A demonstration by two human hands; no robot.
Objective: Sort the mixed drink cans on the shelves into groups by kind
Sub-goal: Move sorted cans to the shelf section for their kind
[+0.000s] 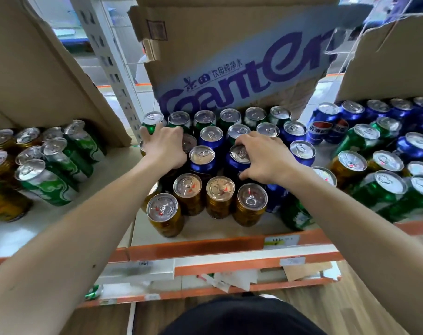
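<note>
Cardboard box [229,56] overhangs the shelf [205,245] of mixed green, blue and gold cans. Right hand [266,158] curls its fingers around a blue can [239,157] mid-shelf; left hand [165,146] covers a can, grip unclear.

Both forearms are bare and sleeveless, above a black garment [241,317] at the torso.
</note>
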